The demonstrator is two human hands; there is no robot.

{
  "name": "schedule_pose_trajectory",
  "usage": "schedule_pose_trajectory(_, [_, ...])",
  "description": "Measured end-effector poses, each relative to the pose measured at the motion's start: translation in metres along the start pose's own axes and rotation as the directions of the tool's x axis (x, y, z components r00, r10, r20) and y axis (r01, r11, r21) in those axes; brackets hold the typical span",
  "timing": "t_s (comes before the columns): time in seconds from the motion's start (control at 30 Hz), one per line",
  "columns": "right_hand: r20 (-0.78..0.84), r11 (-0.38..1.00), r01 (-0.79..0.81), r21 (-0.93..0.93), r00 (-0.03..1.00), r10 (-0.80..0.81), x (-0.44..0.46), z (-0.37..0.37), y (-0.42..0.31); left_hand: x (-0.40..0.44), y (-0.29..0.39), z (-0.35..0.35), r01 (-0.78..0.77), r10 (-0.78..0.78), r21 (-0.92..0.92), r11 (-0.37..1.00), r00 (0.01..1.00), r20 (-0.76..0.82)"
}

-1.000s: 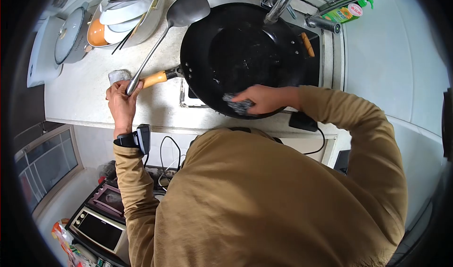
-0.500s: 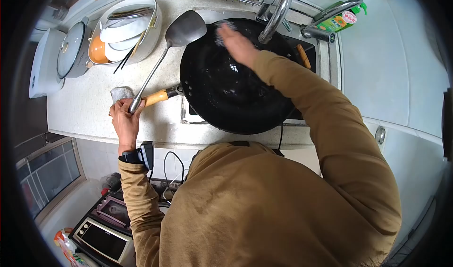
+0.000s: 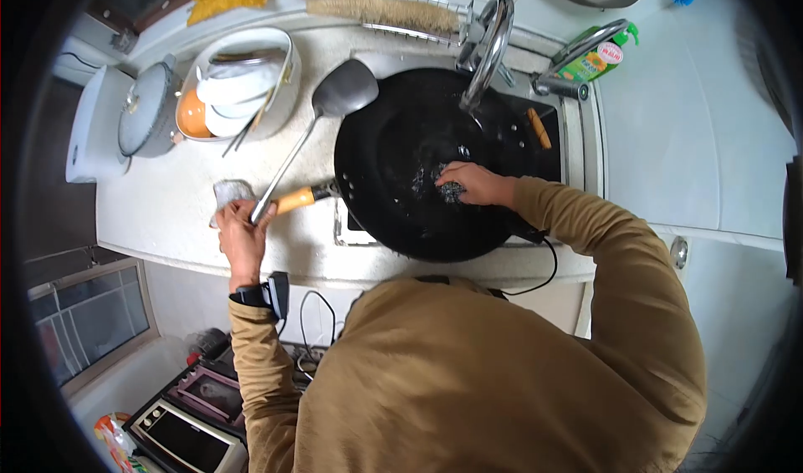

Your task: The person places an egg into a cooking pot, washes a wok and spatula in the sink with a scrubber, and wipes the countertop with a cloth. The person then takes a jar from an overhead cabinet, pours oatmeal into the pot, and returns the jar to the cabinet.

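Note:
A large black wok (image 3: 389,130) rests over the sink, wet inside. My left hand (image 3: 242,237) is closed around the end of its wooden handle (image 3: 295,200) and also grips the handle of a metal wok spatula (image 3: 345,89), whose blade lies at the wok's left rim. Inside the wok, my right hand (image 3: 478,184) presses a steel wool scrubber (image 3: 452,192) against the right part of the bottom; the fingers partly cover it. Beside my left hand lies a grey cloth (image 3: 232,191).
A faucet (image 3: 495,51) reaches over the wok's back rim. Behind, to the left, stand a white tub (image 3: 288,97) of dishes and a lidded pot (image 3: 144,122). A green soap bottle (image 3: 592,59) is at the back right. A long brush (image 3: 393,11) lies along the back.
My right hand has swept with the scrubber from the wok's far left rim toward me, to the right part of the bottom. The left hand keeps its grip. The camera view has shifted slightly.

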State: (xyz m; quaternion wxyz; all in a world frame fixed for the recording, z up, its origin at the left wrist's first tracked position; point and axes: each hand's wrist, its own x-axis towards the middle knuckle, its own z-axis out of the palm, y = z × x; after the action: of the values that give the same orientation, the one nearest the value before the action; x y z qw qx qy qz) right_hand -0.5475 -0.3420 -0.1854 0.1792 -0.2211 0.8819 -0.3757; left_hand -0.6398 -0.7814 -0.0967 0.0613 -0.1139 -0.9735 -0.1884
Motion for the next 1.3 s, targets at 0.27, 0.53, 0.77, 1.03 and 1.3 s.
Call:
schedule_pose_trajectory(0.27, [-0.007, 0.909, -0.3, -0.289, 0.95, 0.311, 0.014, -0.02, -0.009, -0.002, 0.003, -0.004, 0.016, -0.015, -0.022, 1.0, 1.0, 0.007])
schedule_pose_trajectory(0.53, [-0.22, 0.936, -0.285, -0.204, 0.946, 0.24, 0.005, -0.04, -0.073, -0.004, 0.006, -0.005, 0.07, -0.067, -0.056, 0.996, 0.997, 0.048])
schedule_pose_trajectory(0.77, [-0.037, 0.845, -0.323, -0.426, 0.939, 0.341, 0.003, -0.024, -0.023, -0.004, 0.001, -0.002, 0.041, -0.039, -0.056, 0.998, 0.999, 0.038])
schedule_pose_trajectory(1.03, [0.111, 0.81, -0.406, -0.424, 0.864, 0.491, -0.002, -0.041, -0.067, -0.004, 0.005, -0.005, 0.05, -0.048, -0.056, 0.997, 0.998, 0.034])
schedule_pose_trajectory(1.3, [-0.221, 0.882, -0.161, -0.442, 0.973, 0.067, 0.029, -0.099, -0.177, -0.006, 0.004, -0.004, 0.049, -0.048, -0.034, 0.998, 0.999, 0.023])
